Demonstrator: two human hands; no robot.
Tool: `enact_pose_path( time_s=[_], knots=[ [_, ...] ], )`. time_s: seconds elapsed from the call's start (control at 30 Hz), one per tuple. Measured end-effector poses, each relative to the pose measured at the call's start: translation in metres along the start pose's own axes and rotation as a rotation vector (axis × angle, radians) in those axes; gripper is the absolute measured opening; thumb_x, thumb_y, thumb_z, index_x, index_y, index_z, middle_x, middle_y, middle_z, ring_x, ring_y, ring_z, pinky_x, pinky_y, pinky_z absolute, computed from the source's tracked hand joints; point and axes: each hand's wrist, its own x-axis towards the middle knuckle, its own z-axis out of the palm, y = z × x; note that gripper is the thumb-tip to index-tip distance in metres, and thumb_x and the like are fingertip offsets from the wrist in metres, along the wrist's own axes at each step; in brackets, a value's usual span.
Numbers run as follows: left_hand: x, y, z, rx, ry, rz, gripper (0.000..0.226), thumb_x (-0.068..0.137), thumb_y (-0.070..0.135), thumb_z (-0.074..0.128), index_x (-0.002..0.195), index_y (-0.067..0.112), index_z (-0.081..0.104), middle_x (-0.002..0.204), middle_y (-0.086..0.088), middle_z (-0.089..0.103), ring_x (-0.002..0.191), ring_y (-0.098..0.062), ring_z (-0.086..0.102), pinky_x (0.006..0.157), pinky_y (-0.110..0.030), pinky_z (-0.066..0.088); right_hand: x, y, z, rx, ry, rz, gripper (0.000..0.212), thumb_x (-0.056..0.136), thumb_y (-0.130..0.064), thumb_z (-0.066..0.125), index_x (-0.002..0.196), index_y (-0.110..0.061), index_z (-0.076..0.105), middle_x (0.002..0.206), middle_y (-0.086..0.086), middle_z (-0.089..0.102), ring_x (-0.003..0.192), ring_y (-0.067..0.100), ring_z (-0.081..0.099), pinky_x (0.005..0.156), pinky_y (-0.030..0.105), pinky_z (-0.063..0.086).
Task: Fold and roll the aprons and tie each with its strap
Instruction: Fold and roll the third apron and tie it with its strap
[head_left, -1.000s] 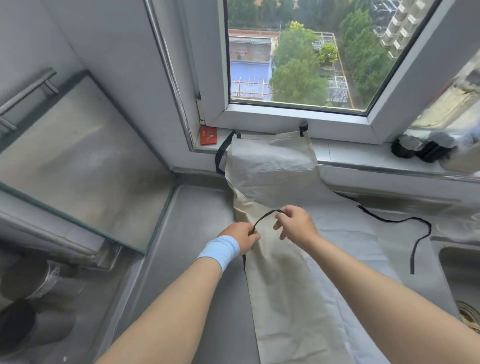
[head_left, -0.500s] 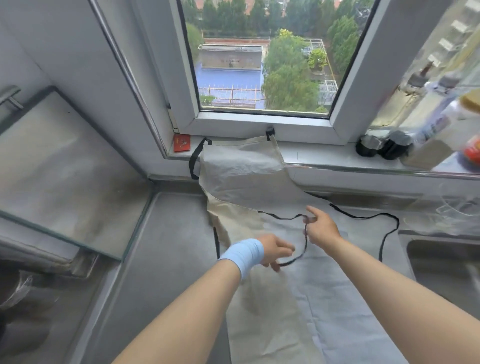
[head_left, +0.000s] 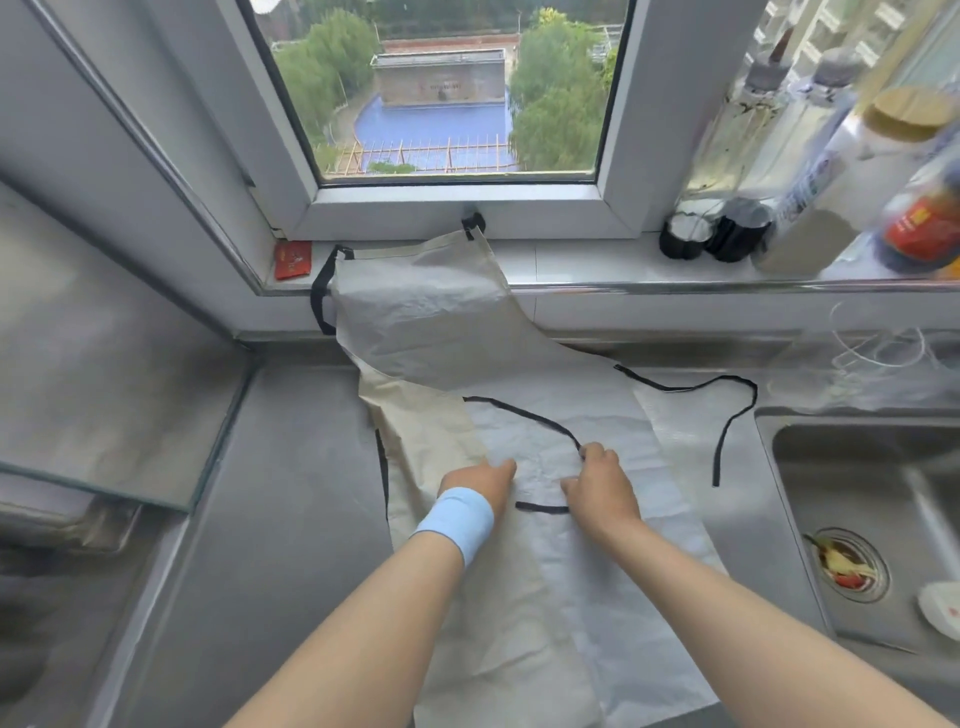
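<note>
The apron (head_left: 550, 613) lies spread on the counter (head_left: 291, 519) under both hands, with only its left side folded in, the fold's edge just left of the grip. The right hand (head_left: 602, 486) pinches the near strap (head_left: 524, 415), which loops away over the cloth, while the left hand (head_left: 480, 480) presses straight fingers on the fold. I judge the task to be at an early stage: the right side is unfolded, the other strap (head_left: 737, 410) lies well right of the grip, and rolling and tying remain.

No legible text; bottle label (head_left: 917, 228) blurred.
</note>
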Motion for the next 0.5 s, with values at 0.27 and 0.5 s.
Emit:
enact_pose_path(
  time_s=[0.27, 0.5],
  knots=[
    [-0.012, -0.013, 0.002, -0.033, 0.192, 0.063, 0.023, 0.085, 0.009, 0.041, 0.106, 0.019, 0.042, 0.098, -0.008, 0.060, 0.086, -0.031, 0.061, 0.068, -0.034, 0.042, 0.014, 0.014, -0.010, -0.045, 0.040, 0.042, 0.013, 0.094, -0.020, 0.053, 0.098, -0.013, 0.062, 0.104, 0.007, 0.064, 0.094, 0.027, 0.060, 0.074, 0.030, 0.046],
    [-0.044, -0.026, 0.017, -0.196, 0.524, 0.187, 0.014, 0.084, 0.018, 0.044, 0.097, 0.024, 0.045, 0.096, 0.000, 0.045, 0.087, -0.025, 0.048, 0.063, -0.038, 0.049, -0.017, -0.031, -0.002, 0.244, -0.524, -0.017, 0.010, 0.079, -0.011, 0.063, 0.070, -0.013, 0.067, 0.070, 0.001, 0.066, 0.066, 0.019, 0.060, 0.065, 0.033, 0.049]
  ],
)
